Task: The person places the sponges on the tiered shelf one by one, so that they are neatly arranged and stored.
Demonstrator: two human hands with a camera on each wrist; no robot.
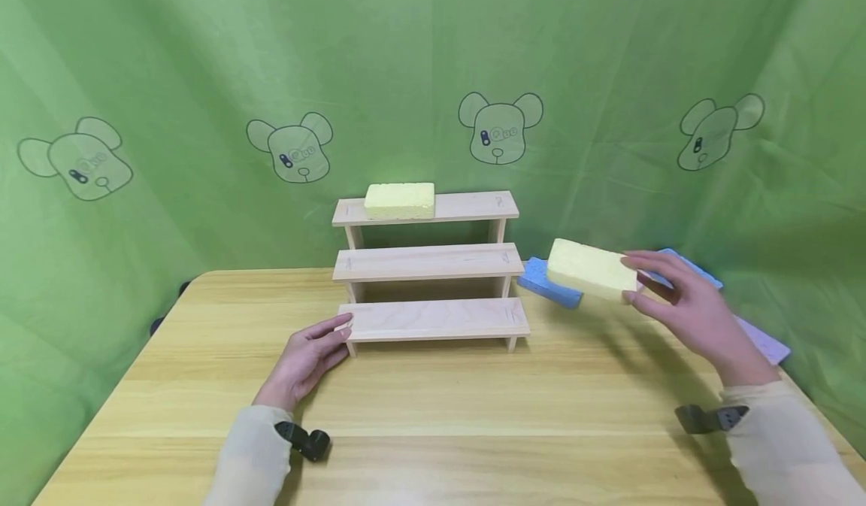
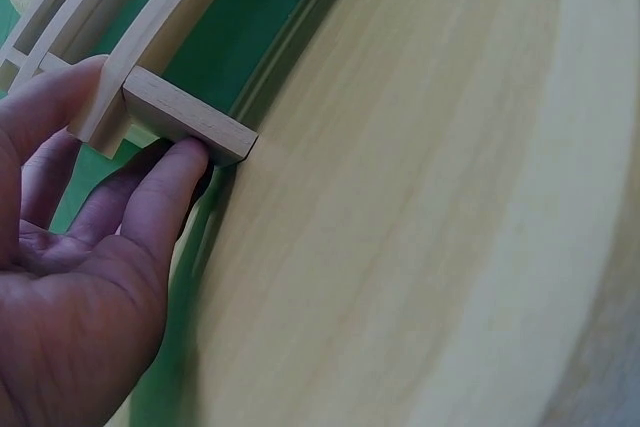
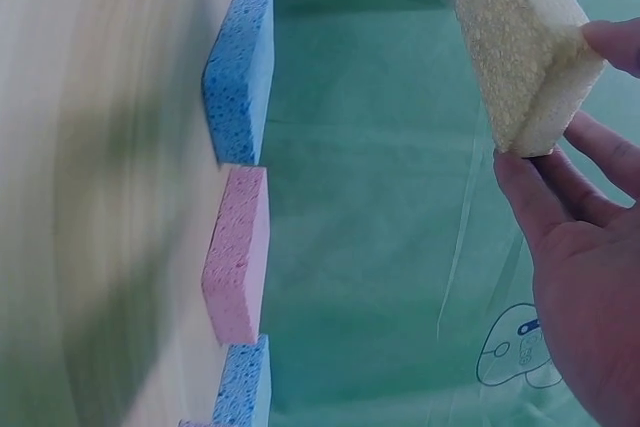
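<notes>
My right hand point(image 1: 704, 318) pinches one end of a yellow sponge point(image 1: 590, 269) between thumb and fingers, holding it in the air to the right of a three-tier wooden shelf point(image 1: 433, 318). In the right wrist view the yellow sponge point(image 3: 525, 47) is tilted, its porous face showing. At the shelf's lower left corner, my left hand point(image 1: 311, 359) grips the end of the bottom tier. The left wrist view has its fingertips point(image 2: 190, 152) against the short leg and board end. Another yellow sponge point(image 1: 399, 201) lies flat on the top tier, left of centre.
Right of the shelf, a blue sponge point(image 1: 546, 284), a pink sponge point(image 3: 238, 252), a second blue sponge point(image 3: 243, 382) and a purple sponge point(image 1: 763, 340) lie along the back right of the wooden table point(image 1: 433, 446). A green curtain point(image 1: 406, 55) hangs behind.
</notes>
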